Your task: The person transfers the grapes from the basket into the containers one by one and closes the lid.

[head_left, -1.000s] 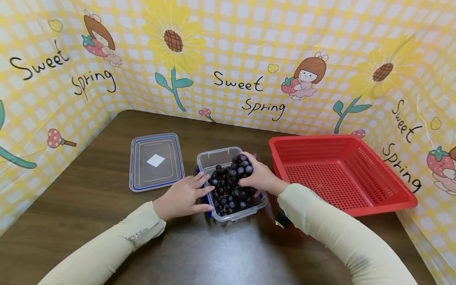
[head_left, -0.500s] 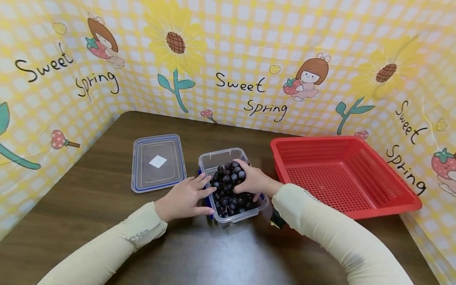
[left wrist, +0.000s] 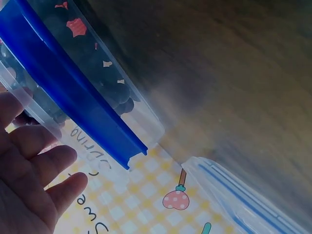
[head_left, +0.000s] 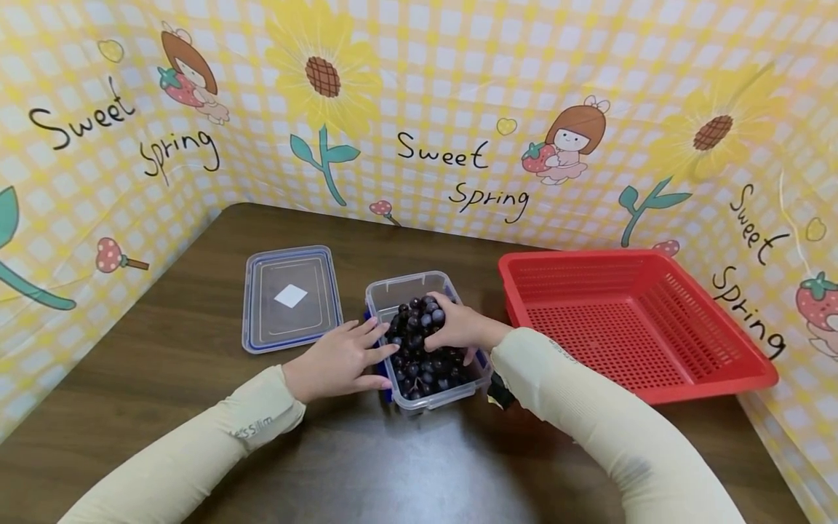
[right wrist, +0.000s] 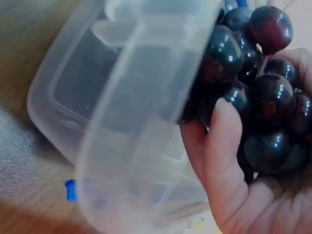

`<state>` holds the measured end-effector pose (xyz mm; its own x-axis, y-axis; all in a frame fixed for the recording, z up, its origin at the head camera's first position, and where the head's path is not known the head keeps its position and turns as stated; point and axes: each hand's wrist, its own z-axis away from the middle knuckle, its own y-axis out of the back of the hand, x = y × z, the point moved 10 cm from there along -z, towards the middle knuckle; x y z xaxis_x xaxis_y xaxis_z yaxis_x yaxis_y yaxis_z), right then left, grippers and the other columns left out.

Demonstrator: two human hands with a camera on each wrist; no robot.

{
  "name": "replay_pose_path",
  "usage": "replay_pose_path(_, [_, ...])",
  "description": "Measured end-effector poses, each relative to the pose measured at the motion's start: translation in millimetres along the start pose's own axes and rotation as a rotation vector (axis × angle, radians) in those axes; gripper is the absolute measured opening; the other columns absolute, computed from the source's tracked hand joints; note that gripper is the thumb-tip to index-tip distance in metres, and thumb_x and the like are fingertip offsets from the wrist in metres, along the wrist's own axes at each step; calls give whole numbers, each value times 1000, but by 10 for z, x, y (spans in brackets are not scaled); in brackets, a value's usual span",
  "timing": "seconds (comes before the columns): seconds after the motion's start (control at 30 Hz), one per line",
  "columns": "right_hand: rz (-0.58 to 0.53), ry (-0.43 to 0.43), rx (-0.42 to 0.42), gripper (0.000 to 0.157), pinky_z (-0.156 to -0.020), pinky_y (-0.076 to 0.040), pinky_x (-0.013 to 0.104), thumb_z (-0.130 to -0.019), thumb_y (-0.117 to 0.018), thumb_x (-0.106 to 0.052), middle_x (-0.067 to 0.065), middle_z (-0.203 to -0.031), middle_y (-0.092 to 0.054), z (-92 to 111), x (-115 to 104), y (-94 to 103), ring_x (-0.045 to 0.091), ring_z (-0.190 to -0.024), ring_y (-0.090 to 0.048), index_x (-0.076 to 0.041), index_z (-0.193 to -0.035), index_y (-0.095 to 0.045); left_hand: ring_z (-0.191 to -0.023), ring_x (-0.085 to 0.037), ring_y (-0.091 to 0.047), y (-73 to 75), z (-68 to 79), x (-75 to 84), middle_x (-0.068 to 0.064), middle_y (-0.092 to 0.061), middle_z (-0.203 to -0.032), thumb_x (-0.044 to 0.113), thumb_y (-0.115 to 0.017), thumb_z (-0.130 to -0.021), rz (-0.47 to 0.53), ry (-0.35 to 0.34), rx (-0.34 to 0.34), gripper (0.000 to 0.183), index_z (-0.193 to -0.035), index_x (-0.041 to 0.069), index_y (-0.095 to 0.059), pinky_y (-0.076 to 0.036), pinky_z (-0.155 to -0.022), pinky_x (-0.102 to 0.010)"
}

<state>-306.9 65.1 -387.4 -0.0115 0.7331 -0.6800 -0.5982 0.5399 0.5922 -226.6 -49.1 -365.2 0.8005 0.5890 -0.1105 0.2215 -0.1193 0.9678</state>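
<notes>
I am holding round purple-black grapes (right wrist: 273, 100), smooth skins shining glossily. The clear rectangular plastic box (head_left: 452, 396) and, at left, the flat blue-edged plastic lid (head_left: 314, 314) are looking smooth. The red perforated plastic basket (head_left: 609, 335) at right is showing soft sheen. The brown wood-grain table (head_left: 406, 466) is gleaming near me; my cream cloth sleeves (head_left: 177, 455) and the far yellow-checked cloth (head_left: 425, 87) are looking matt.

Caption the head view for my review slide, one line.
Between a lid and a red basket, the right hand grips dark grapes in a clear container, left hand at its rim.
</notes>
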Motion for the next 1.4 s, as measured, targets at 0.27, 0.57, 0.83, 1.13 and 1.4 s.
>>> replay_pose_path(0.27, [-106, -13, -63, 86, -51, -55, 42, -77, -71, -17, 16, -137, -40, -110, 15, -73, 39, -106, -53, -26, -148, -24, -121, -40, -52, 15, 15, 0, -24, -56, -130, 55, -54, -91, 10, 4, -17, 58, -123, 8, -67, -44, -95, -52])
replay_pose_path(0.57, [-111, -157, -61, 92, -57, -55, 39, -75, -67, -26, 18, -142, -33, -149, 158, -51, 38, -101, -51, -16, -151, -17, -123, -40, -50, -10, -29, 6, -23, -54, -133, 61, -52, -89, 12, -16, -59, 65, -125, 10, -65, -43, -97, -53])
replay_pose_path(0.83, [-101, -208, -80, 91, -63, -56, 45, -77, -70, -30, 18, -145, -31, -148, 186, -63, 41, -103, -53, -16, -151, -19, -122, -41, -51, -16, -22, 17, -24, -55, -131, 62, -55, -86, 11, -26, -67, 64, -123, 10, -66, -44, -95, -53])
replay_pose_path(1.13, [242, -152, -48, 77, -57, -57, 40, -80, -75, -39, 17, -134, -48, -175, -76, 89, 34, -99, -59, -14, -143, -38, -121, -41, -51, -1, 2, -4, -24, -55, -131, 62, -51, -88, 14, -19, -63, 65, -123, 10, -67, -44, -95, -53])
replay_pose_path(1.4, [306, -172, -24, 86, -64, -57, 40, -89, -57, -57, 18, -152, -31, -66, -162, 275, 29, -82, -66, -13, -154, -22, -123, -41, -50, -8, 1, -14, -24, -54, -132, 64, -45, -90, 6, -17, -76, 67, -125, 11, -66, -44, -95, -53])
